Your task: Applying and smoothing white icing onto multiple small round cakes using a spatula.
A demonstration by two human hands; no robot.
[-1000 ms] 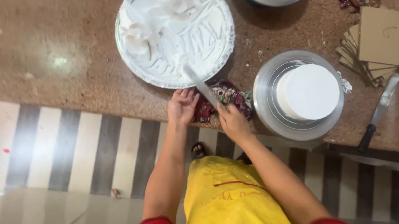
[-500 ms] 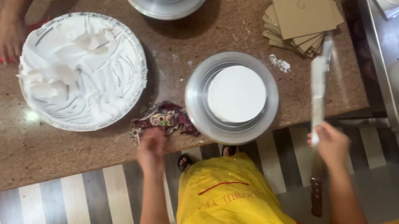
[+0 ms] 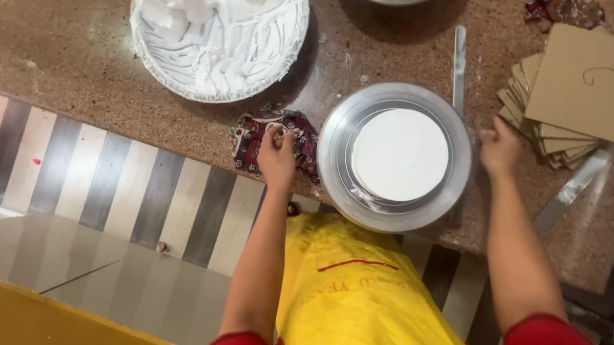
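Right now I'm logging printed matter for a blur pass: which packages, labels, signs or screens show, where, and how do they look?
Cardboard squares: brown stack at the counter's right, a pen mark on the top one.
Apron: yellow, red lettering across the chest.
No screens, signs or packages visible.

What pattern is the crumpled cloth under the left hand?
Dark red floral crumpled cloth; head view.
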